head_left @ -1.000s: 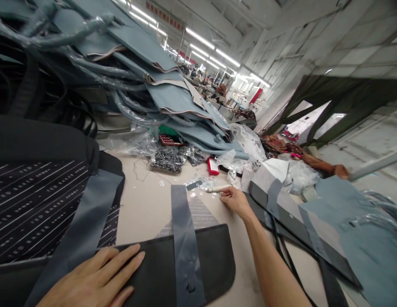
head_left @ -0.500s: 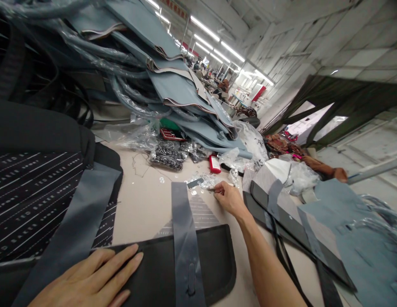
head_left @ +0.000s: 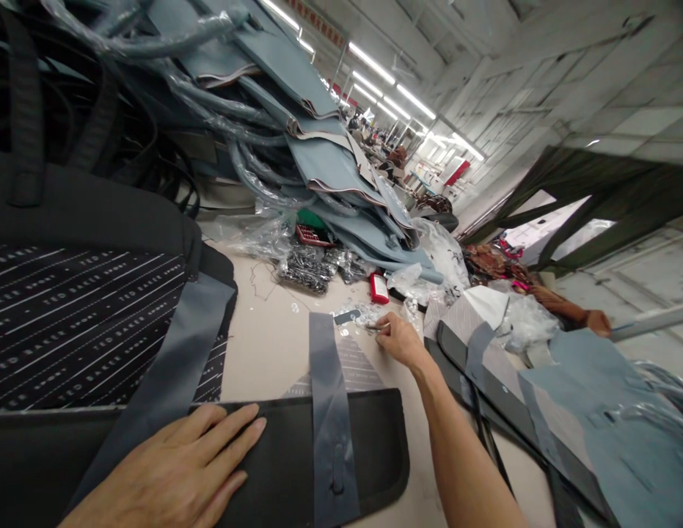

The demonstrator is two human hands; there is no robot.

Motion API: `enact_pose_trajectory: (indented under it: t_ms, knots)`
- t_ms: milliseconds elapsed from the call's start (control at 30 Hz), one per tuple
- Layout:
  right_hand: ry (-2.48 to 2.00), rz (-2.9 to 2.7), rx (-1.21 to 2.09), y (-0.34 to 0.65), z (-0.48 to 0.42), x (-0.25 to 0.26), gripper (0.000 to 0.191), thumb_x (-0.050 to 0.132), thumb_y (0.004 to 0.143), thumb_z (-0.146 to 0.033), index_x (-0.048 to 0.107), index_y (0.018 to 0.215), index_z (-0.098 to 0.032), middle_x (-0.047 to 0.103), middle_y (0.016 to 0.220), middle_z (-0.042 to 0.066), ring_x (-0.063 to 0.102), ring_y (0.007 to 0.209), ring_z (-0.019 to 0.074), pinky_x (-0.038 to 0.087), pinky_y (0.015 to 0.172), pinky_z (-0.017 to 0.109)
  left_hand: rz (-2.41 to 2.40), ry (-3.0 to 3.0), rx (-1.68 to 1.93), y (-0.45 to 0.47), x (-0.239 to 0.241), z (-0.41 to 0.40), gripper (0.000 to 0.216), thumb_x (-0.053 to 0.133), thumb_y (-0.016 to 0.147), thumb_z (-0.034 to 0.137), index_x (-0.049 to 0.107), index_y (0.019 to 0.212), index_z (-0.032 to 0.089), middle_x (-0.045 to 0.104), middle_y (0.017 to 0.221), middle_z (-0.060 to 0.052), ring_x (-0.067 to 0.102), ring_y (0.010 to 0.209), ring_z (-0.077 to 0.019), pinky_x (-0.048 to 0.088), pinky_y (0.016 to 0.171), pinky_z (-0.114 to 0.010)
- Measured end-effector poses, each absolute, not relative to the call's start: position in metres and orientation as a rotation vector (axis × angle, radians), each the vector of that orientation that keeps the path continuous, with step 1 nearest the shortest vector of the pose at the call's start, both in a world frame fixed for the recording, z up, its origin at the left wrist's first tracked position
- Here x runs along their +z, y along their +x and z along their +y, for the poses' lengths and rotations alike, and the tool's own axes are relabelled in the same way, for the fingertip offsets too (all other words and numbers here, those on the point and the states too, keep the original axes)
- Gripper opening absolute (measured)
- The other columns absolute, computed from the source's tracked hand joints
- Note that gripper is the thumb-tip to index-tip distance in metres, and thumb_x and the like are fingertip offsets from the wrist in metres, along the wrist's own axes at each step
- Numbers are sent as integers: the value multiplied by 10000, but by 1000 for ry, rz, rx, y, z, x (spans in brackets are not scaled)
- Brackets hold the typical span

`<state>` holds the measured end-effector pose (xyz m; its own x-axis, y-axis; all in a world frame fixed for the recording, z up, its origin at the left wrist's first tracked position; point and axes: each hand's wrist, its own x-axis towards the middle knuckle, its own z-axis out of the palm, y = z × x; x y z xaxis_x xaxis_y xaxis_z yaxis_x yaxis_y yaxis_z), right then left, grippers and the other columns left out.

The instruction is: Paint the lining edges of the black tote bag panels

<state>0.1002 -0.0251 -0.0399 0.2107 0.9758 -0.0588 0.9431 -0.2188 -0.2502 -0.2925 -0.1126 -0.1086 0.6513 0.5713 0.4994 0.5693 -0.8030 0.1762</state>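
My left hand (head_left: 181, 462) lies flat, fingers stretched out, on a black padded panel (head_left: 378, 447) of a bag piece. A grey-blue strap (head_left: 329, 381) with a slot near its lower end crosses this panel. My right hand (head_left: 400, 341) is closed in a pinch beside a scatter of small clear discs (head_left: 366, 314). A thin, dark sliver (head_left: 378, 326) shows at its fingertips, too small to name. A small dark grey tab (head_left: 346, 317) lies among the discs. To the left is black lining (head_left: 88, 330) with white printed lettering, crossed by another grey-blue strap (head_left: 179, 345).
Blue-grey bag pieces (head_left: 319, 161) with plastic-wrapped handles are heaped at the back. Before them lie a bagged dark bundle (head_left: 305, 270), a red-edged box (head_left: 313, 235) and a red-and-white item (head_left: 379, 288). On the right are a black strapped piece (head_left: 500, 389) and blue-grey material (head_left: 610, 411).
The view has shifted slightly, so most things sit farther right. My right hand stays by the discs, and the sliver at its fingertips shows more clearly. My left hand stays flat on the panel.
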Motion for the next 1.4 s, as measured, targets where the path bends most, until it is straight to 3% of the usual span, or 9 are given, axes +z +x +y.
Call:
enact_pose_trajectory:
  t_ms: [200, 367, 600, 733, 833, 933, 1100, 1400]
  knots:
    - [-2313, -1746, 403, 104, -23, -45, 205, 638, 968, -308, 622, 1089, -143, 654, 913, 17, 637, 721, 145, 563, 695, 322, 894, 2929, 965, -291, -92, -108, 368, 602, 873, 280, 652, 1237, 257, 695, 1239, 40, 595, 1002, -188, 417, 949, -299]
    - [-2303, -1647, 509, 110, -22, -50, 204, 636, 970, -308, 619, 1087, -142, 649, 901, 12, 627, 687, 132, 558, 651, 295, 910, 2900, 1102, -286, -76, -110, 327, 434, 945, 244, 728, 1089, 238, 750, 1110, 1, 635, 927, -197, 432, 903, -340]
    - [-2226, -1510, 567, 107, -23, -45, 177, 639, 965, -305, 617, 1023, -140, 626, 836, -7, 591, 622, 113, 528, 592, 264, 960, 2790, 814, -286, -78, -116, 329, 444, 966, 247, 687, 1187, 218, 704, 1217, -36, 618, 1010, -227, 461, 907, -382]
    - [-2021, -1511, 611, 73, -37, -36, 199, 685, 863, -258, 574, 995, -157, 586, 746, -29, 589, 638, 137, 519, 638, 291, 935, 2743, 727, -288, -77, -117, 324, 512, 947, 247, 643, 1241, 206, 680, 1202, -74, 587, 1051, -236, 459, 905, -385]
    - [-1786, -1587, 796, 23, -57, -31, 300, 686, 755, -278, 552, 1006, -181, 614, 789, -4, 626, 737, 164, 527, 704, 300, 910, 2731, 654, -289, -73, -116, 320, 522, 948, 263, 624, 1245, 197, 663, 1185, -82, 572, 1056, -246, 468, 885, -391]
    - [-1598, -1686, 1020, -30, -78, -32, 289, 674, 739, -296, 567, 989, -197, 647, 839, 6, 638, 771, 156, 519, 708, 274, 905, 2708, 542, -289, -69, -115, 316, 474, 971, 287, 602, 1245, 197, 632, 1223, -80, 554, 1040, -258, 480, 869, -410]
    - [-1474, -1815, 1227, -74, -91, -41, 229, 632, 751, -188, 602, 977, -199, 670, 833, -12, 626, 707, 120, 492, 644, 231, 879, 2679, 460, -289, -68, -114, 307, 437, 982, 299, 585, 1227, 188, 611, 1158, -80, 528, 1014, -257, 473, 875, -421]
    - [-1599, -2054, 1099, -84, -82, -34, 305, 557, 711, -12, 647, 942, -188, 711, 778, -22, 664, 694, 123, 497, 653, 219, 875, 2690, 510, -289, -72, -116, 278, 452, 970, 297, 581, 1182, 173, 598, 1088, -61, 503, 948, -251, 466, 805, -420]
